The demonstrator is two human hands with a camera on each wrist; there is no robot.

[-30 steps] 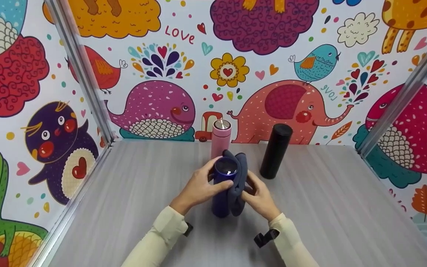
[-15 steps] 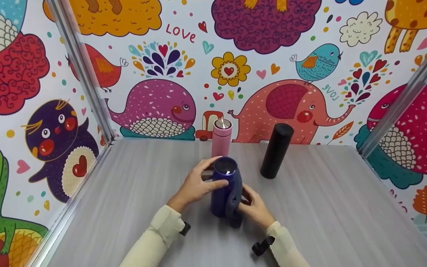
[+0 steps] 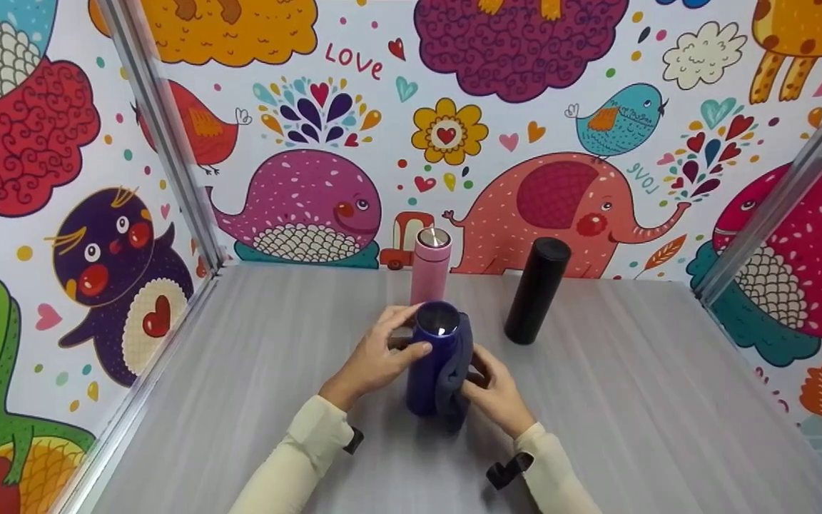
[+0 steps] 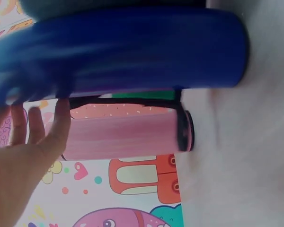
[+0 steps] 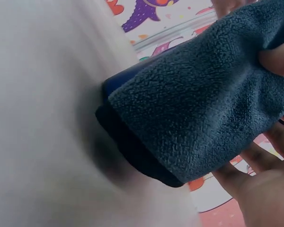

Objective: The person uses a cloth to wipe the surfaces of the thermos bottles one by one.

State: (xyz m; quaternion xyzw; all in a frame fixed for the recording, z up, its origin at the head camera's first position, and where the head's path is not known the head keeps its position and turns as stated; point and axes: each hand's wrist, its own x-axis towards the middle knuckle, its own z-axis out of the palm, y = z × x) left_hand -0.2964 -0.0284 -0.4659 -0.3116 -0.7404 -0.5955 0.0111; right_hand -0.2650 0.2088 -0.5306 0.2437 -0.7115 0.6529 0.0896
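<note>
Upright in front of me is a blue vacuum flask (image 3: 423,378) with a dark, shiny lid (image 3: 438,319). My left hand (image 3: 375,360) grips it near the top, thumb on the near side. Folded dark grey-blue cloth (image 3: 456,371) lies against its right side, held by my right hand (image 3: 498,392). In the right wrist view the fluffy cloth (image 5: 194,94) covers most of the flask, with my thumb on top and fingers beneath. The blue flask (image 4: 146,52) blurs in the left wrist view, a black strap-like loop (image 4: 182,125) beside it. Whether its base touches the table cannot be told.
A pink flask (image 3: 430,271) with a silvery lid stands just behind the blue one. To the back right is a black flask (image 3: 538,291). The grey table (image 3: 275,343) ends at walls printed with cartoon animals (image 3: 311,207).
My right hand has moved the cloth down along the flask, then slightly up again. My left hand stays on the flask's upper part, its thumb shifted slightly left.
</note>
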